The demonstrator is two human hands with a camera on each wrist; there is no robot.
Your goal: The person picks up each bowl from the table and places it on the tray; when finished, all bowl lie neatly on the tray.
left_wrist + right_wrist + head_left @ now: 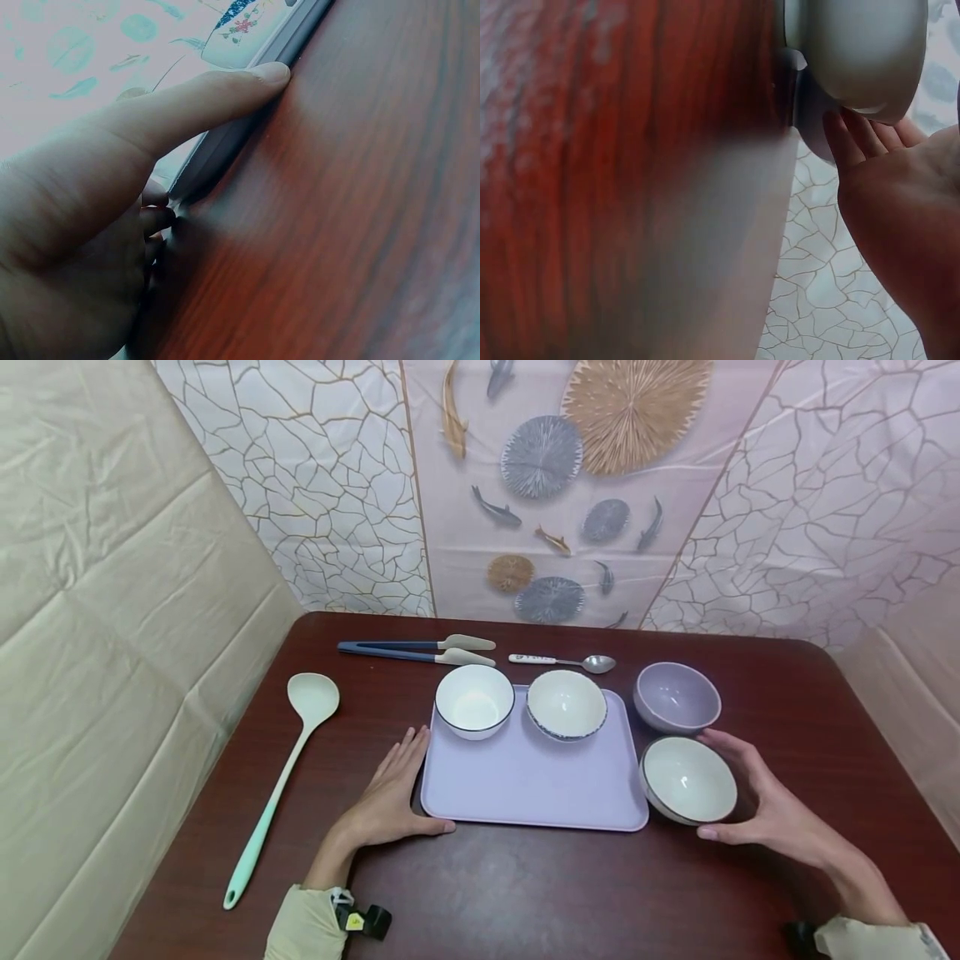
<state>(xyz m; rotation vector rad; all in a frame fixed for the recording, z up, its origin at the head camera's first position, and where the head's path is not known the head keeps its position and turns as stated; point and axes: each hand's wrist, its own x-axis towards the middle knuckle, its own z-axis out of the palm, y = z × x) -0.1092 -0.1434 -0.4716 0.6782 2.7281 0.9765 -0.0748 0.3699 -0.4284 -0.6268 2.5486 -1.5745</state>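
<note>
In the head view, a lilac tray (531,785) lies on the table. My left hand (390,793) is at its front left corner, fingers straight along the left side and thumb stretched along the front edge. The left wrist view shows that thumb (225,94) beside the tray rim (217,154). On the right, my right hand (765,802) holds a white dark-rimmed bowl (688,781) from its right side, thumb in front and fingers behind. The bowl stands by the tray's right edge. Fingers (866,135) meet its outer wall in the right wrist view; the thumb is hidden there.
A white bowl (475,700) and a pattern-rimmed bowl (567,706) stand on the tray's back half. Behind the held bowl is a purple bowl (677,697). Blue-handled tongs (405,652) and a spoon (570,661) lie behind the tray, a mint-handled ladle (281,785) at left.
</note>
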